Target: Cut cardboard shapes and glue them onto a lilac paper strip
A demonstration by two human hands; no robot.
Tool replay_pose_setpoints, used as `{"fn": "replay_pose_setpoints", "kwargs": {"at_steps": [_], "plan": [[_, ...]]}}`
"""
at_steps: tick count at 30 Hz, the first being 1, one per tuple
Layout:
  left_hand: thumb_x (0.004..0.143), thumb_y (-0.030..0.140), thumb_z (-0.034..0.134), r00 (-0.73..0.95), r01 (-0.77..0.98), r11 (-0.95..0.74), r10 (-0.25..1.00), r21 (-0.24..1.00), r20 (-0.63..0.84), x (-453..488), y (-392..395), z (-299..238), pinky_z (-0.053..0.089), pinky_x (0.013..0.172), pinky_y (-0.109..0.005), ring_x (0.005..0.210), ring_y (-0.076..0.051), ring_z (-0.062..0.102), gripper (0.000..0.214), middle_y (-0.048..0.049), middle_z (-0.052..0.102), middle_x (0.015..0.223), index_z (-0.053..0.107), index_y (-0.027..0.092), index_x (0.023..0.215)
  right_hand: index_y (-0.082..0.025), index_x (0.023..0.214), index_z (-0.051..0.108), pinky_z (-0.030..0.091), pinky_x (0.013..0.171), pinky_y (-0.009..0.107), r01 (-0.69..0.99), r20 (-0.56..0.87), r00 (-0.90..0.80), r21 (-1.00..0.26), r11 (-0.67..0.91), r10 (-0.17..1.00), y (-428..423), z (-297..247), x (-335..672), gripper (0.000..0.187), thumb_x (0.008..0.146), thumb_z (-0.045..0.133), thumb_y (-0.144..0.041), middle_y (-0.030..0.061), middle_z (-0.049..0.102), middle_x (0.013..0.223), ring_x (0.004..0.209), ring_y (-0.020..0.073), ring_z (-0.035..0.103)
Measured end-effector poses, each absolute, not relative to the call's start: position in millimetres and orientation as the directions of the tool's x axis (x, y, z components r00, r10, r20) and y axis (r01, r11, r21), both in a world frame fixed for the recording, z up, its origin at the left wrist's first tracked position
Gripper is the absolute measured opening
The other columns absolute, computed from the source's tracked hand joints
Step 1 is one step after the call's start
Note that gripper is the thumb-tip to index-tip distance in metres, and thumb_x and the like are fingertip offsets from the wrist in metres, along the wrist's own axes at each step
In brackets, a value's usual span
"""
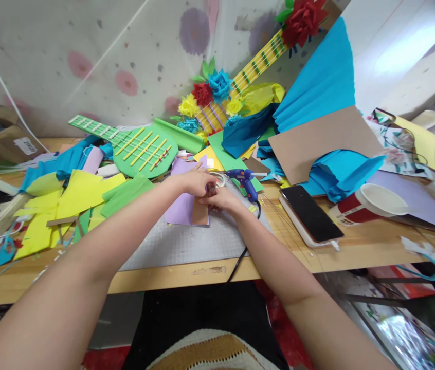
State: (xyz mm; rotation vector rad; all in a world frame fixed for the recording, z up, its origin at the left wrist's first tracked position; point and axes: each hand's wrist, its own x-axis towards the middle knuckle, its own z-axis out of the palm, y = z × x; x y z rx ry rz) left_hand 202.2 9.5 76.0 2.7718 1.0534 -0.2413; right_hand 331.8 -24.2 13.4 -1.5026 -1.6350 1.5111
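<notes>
While your left hand (198, 181) and right hand (224, 199) meet at the purple paper (179, 209), your fingers (213, 179) bend in close; I cannot tell what they hold.

A pale wall (105, 56) blotched with pink and purple rises behind a wooden table (156, 280).

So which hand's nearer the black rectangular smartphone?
Right. The right hand is left of the smartphone, not touching it; the left hand is farther left and slightly farther back.
</notes>
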Motion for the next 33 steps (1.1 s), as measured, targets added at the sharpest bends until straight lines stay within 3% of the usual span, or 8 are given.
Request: {"fn": "replay_pose_setpoints", "kwargs": {"at_steps": [6,19,25,29,33], "plan": [[0.063,0.006,0.048,0.753,0.647,-0.76,0.623,0.065,-0.209,201.3,18.7,84.2,0.002,0.108,-0.046,0.091,-0.018,0.057,0.041,-0.0002,0.068,0.083,0.062,0.02,0.099,-0.015,0.06,0.054,0.033,0.038,0.019,0.391,-0.334,-0.329,-0.899,-0.194,0.883,-26.1,18.6,334.6,0.024,0.059,0.07,-0.032,-0.0012,0.054,0.048,0.043,0.0078,0.047],[0.067,0.011,0.049,0.741,0.66,-0.75,0.641,0.042,-0.197,196.6,20.4,85.0,-0.001,0.106,-0.045,0.09,-0.016,0.059,0.034,0.0019,0.069,0.082,0.061,0.022,0.097,-0.015,0.054,0.05,0.033,0.038,0.017,0.425,-0.313,-0.407,-0.896,-0.125,0.858,-26.6,20.9,338.8,0.025,0.065,0.067,-0.03,-0.0023,0.05,0.046,0.042,0.0061,0.047],[0.066,0.016,0.052,0.73,0.678,-0.728,0.649,0.101,-0.216,195.5,21.4,84.7,0.007,0.105,-0.043,0.091,-0.017,0.058,0.038,0.0025,0.07,0.085,0.062,0.025,0.101,-0.014,0.057,0.051,0.034,0.037,0.017,0.423,-0.304,-0.39,-0.898,-0.124,0.869,-26.7,20.6,336.9,0.023,0.065,0.066,-0.031,-0.0023,0.05,0.048,0.042,0.0058,0.045],[0.063,0.024,0.058,0.693,0.705,-0.704,0.66,0.082,-0.291,193.2,23.9,87.3,0.018,0.1,-0.04,0.088,-0.018,0.058,0.031,0.0024,0.07,0.081,0.066,0.026,0.092,-0.014,0.062,0.054,0.032,0.038,0.017,0.411,-0.247,-0.382,-0.908,-0.076,0.891,-28.3,21.7,337.4,0.026,0.064,0.066,-0.036,-0.0028,0.05,0.05,0.042,0.0051,0.044],[0.064,0.02,0.056,0.69,0.717,-0.691,0.686,0.089,-0.233,188.5,27.9,91.3,0.015,0.101,-0.039,0.086,-0.017,0.058,0.027,0.0035,0.07,0.076,0.068,0.027,0.087,-0.015,0.064,0.053,0.029,0.039,0.018,0.448,-0.215,-0.41,-0.894,-0.01,0.886,-28.6,23.6,340.4,0.023,0.06,0.067,-0.033,-0.0049,0.047,0.047,0.042,0.0055,0.042]]}}
